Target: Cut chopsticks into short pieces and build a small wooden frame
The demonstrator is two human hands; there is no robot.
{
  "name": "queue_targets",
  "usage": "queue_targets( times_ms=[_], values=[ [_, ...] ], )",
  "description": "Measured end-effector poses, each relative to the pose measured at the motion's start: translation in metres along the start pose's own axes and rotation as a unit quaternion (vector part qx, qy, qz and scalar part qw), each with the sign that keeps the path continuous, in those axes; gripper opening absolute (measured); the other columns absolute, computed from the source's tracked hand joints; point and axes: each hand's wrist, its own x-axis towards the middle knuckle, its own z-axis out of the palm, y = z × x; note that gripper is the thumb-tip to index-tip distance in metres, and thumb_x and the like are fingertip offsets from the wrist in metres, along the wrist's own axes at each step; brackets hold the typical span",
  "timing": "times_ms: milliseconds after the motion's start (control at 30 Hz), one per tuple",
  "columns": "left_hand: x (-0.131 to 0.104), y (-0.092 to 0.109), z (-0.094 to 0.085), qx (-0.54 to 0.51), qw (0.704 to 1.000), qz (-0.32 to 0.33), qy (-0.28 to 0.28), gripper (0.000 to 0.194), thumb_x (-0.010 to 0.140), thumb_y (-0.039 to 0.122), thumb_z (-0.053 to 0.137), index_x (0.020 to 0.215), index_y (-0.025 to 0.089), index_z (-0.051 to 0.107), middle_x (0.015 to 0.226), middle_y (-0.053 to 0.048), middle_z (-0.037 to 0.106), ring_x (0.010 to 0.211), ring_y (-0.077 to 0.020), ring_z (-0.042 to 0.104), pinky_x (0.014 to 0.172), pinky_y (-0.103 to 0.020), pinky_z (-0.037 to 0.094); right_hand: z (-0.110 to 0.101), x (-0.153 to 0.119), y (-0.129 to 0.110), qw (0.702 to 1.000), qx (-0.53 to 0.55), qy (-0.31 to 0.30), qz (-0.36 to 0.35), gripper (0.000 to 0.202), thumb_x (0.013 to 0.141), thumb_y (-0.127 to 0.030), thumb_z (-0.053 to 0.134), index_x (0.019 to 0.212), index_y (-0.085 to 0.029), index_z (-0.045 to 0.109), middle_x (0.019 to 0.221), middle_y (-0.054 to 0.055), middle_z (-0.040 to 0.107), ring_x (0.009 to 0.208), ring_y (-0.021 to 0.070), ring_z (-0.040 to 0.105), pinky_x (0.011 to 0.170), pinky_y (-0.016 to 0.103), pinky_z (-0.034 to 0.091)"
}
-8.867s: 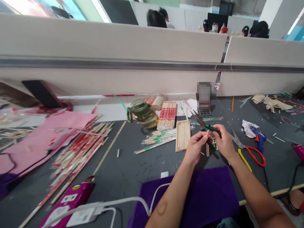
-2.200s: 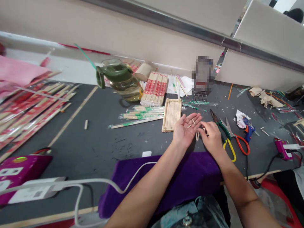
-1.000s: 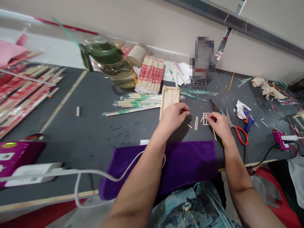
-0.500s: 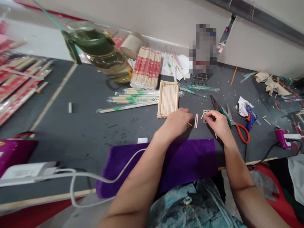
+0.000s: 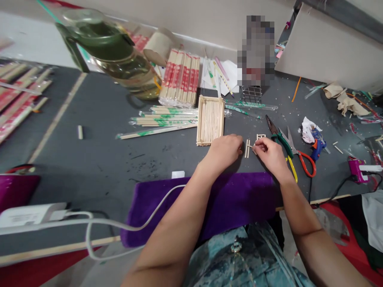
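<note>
My right hand [image 5: 268, 153] pinches a short wooden stick [image 5: 251, 146], one end of which reaches the two parallel short sticks [image 5: 247, 148] on the table. Just beyond its fingers lies a small ladder-like stick frame [image 5: 261, 136], partly covered by the hand. To the left of the sticks, my left hand [image 5: 226, 151] rests low with its fingers curled closed; whether anything is in them is hidden. A shallow tray made of wooden sticks [image 5: 210, 121] stands beyond my left hand. Pliers [image 5: 279, 137] and red-handled scissors [image 5: 296, 149] lie right of my right hand.
Wrapped chopsticks [image 5: 167, 119] and a packed bundle [image 5: 181, 79] lie behind and left, near a green-lidded jug [image 5: 119, 63]. A blue glue gun [image 5: 317, 145] lies right. Along the front edge are a purple cloth [image 5: 161, 207] and white cable [image 5: 125, 228].
My right hand has shifted slightly left, bringing a short stick to the two parallel sticks. The stick that showed at my left fingertips is out of sight. The view has shifted slightly.
</note>
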Motion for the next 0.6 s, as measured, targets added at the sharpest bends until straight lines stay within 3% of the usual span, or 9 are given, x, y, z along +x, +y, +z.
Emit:
queue_targets(
  times_ms=[367,600],
  values=[
    [0.005,0.007,0.003,0.025,0.999,-0.038,0.004,0.023,0.090,0.014,0.048,0.092,0.013,0.071,0.097,-0.017,0.074,0.092,-0.0309,0.070,0.076,-0.037,0.049,-0.031,0.008,0.014,0.995,0.030,0.090,0.017,0.012,0.089,-0.030,0.060,0.090,-0.021,0.069,0.077,0.001,0.070,0.063,0.0154,0.067,0.064,0.030,0.053],
    [0.005,0.007,0.005,0.027,1.000,-0.010,0.002,0.018,0.092,0.018,0.053,0.096,0.014,0.070,0.103,-0.014,0.072,0.092,-0.0291,0.068,0.074,-0.035,0.047,-0.033,0.009,0.013,0.996,0.012,0.093,0.012,0.011,0.089,-0.027,0.060,0.092,-0.021,0.068,0.078,0.001,0.070,0.063,0.0149,0.066,0.064,0.031,0.053]
  ],
)
